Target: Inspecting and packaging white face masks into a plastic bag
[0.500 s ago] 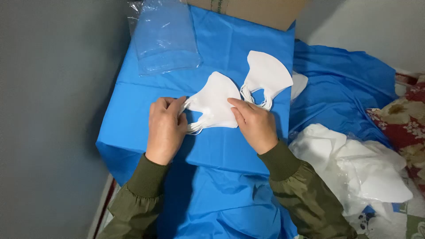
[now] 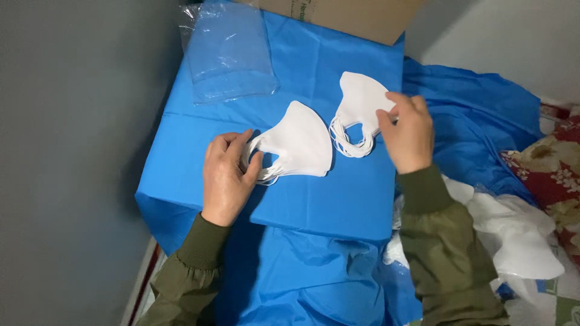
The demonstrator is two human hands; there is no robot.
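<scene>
**White masks in two stacks on the blue sheet**

White folded masks lie in two small stacks on the blue sheet [image 2: 302, 199], which covers a raised, box-like surface. The near stack [image 2: 299, 145] sits around the middle of the sheet, its ear loops bunched at its left edge. The far stack [image 2: 357, 105] lies just right of it and slightly farther from the person, loops hanging toward the near edge; the two stacks are close but not touching.

The left hand [image 2: 226, 178] rests on the sheet at the near stack's left side, fingers curled loosely around the bunched loops, thumb alongside; it touches the loops rather than lifting them. The right hand [image 2: 408, 133] is at the far stack's right edge, fingertips closed in a light pinch on the mask's rim.

A clear plastic bag [image 2: 229, 54] lies flat and apparently empty at the sheet's far left corner, well apart from both stacks. A cardboard box [image 2: 362, 18] stands beyond the sheet's far edge. To the right of the sheet, lower down, a heap of loose white masks [image 2: 513, 235] rests on more crumpled blue cloth.

As a judgement: sorting into stacks looks partly done. Two stacks are gathered and squared up, none is in the bag, and the heap to the right seems still unsorted, so most of the work appears to remain.
</scene>
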